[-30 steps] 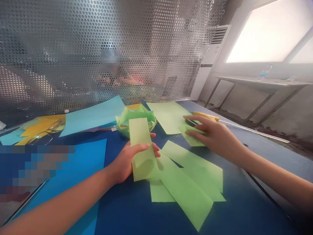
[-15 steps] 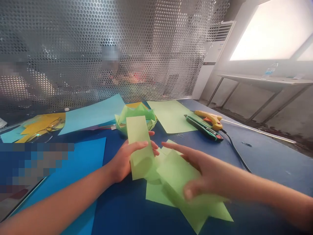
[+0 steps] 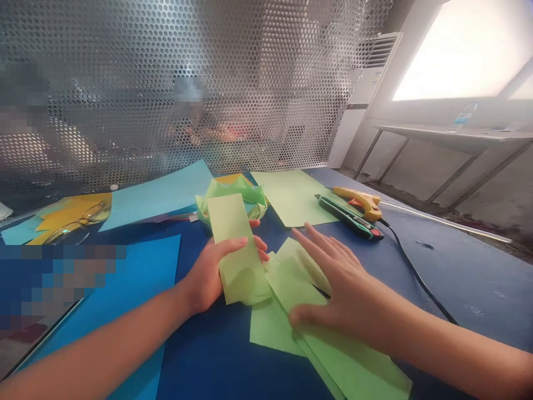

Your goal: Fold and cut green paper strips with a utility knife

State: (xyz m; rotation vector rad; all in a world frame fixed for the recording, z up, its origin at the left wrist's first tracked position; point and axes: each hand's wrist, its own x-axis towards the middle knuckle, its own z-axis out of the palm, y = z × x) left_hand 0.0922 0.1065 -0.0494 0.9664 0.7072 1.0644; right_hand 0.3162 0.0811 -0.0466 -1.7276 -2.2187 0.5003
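My left hand (image 3: pixel 208 272) grips a light green paper strip (image 3: pixel 233 244) that stands tilted up from the blue table (image 3: pixel 458 272). My right hand (image 3: pixel 341 283) lies flat, fingers spread, on a pile of several green paper strips (image 3: pixel 333 350) just right of the held one. Behind the held strip sits a folded green paper shape (image 3: pixel 233 191).
A green utility knife (image 3: pixel 347 218) and a yellow glue gun (image 3: pixel 360 200) with a black cord (image 3: pixel 416 272) lie at the right. A green sheet (image 3: pixel 291 197), light blue sheets (image 3: pixel 162 194) and yellow paper with glasses (image 3: pixel 79 219) lie further back. A perforated metal screen (image 3: pixel 166 83) closes the far side.
My right hand came back from the knife and glue gun with a small green piece and now presses flat on the strip pile. My left hand has kept holding its strip.
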